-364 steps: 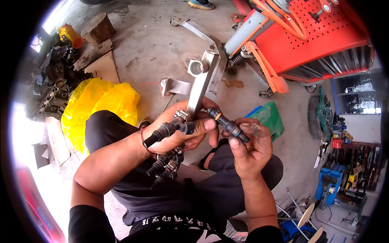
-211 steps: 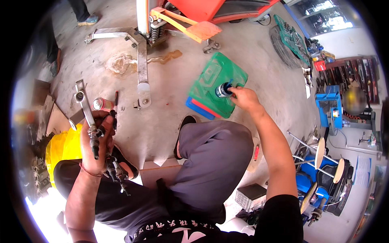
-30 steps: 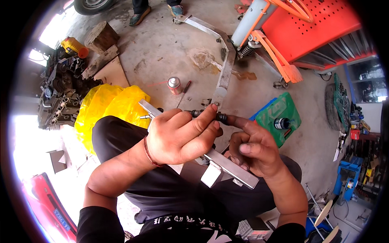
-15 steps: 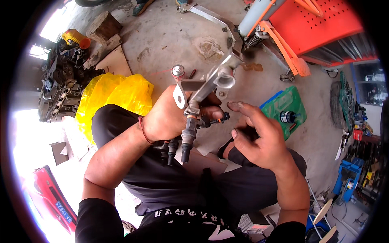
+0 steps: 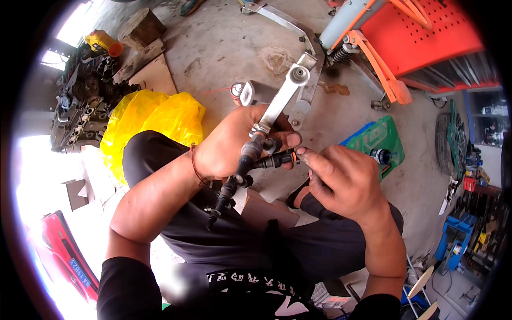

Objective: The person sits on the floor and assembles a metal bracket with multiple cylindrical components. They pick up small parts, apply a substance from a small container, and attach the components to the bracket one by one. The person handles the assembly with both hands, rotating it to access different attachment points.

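Note:
My left hand (image 5: pixel 226 141) is closed around a silver metal fuel rail (image 5: pixel 285 96), which slants up and away above my lap. Dark fuel injectors (image 5: pixel 226 192) hang from its near end. One injector (image 5: pixel 272 160) points right across my left fingers, an orange sealing ring at its tip; whether it is fixed to the rail I cannot tell. At that ring, my right hand (image 5: pixel 346 184) has its index fingertip touching or very close, with thumb and fingers curled in. Anything between those fingertips is too small to make out.
Yellow plastic sheeting (image 5: pixel 154 122) lies left of my knee, near a spray can (image 5: pixel 237 92). An engine (image 5: pixel 82 101) and a wood block (image 5: pixel 141 29) stand farther left. To the right are a green case (image 5: pixel 392 138), a red cabinet (image 5: pixel 421 32) and a metal floor frame (image 5: pixel 282 18).
The rail has been turned in my left hand, so its injectors now swing toward my lap. My right fingers have moved in to the orange-ringed injector tip and curled more.

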Tool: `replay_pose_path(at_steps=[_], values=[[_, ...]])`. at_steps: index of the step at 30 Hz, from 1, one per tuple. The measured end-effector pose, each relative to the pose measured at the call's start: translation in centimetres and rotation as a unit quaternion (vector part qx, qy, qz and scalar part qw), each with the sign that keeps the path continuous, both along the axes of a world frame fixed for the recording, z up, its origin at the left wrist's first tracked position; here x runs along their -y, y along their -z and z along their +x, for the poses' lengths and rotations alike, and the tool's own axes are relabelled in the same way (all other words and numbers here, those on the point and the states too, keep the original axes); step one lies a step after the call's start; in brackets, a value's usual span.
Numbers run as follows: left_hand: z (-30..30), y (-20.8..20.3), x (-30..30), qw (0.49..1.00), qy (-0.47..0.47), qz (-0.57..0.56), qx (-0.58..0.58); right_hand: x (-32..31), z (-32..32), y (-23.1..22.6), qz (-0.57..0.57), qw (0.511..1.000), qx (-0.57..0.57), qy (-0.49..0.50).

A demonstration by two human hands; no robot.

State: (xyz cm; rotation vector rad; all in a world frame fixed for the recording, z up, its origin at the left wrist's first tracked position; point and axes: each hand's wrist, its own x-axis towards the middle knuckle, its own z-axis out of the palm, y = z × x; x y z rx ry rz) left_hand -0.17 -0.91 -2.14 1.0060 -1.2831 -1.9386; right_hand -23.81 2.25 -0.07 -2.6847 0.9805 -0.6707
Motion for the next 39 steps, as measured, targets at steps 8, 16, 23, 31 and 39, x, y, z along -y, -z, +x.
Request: replay_pose_path(at_steps=[8, 16, 23, 31, 39], values=[[0.8, -2.1, 0.8, 0.992, -0.023, 0.124, -0.009, 0.2, -0.1, 1.5, -0.129, 0.987, -0.076, 0.055], [1.0, -2.2, 0.7, 0.994, -0.023, 0.098, -0.053, 0.5, 0.7, 2.3, -0.163, 0.983, -0.017, 0.084], [1.2, -2.5, 0.5, 0.996, -0.013, 0.057, -0.069, -0.9, 1.7, 3.0, 0.191, 0.952, 0.228, 0.076], [1.1, -2.3, 0.1, 0.993, -0.051, 0.018, -0.102, -1.4, 2.1, -0.6, 0.654, 0.579, 0.487, -0.020], [0.8, -1.8, 0.6, 0.989, -0.125, -0.082, -0.005, -0.9, 1.8, -0.4, 0.682, 0.453, 0.568, -0.084]])
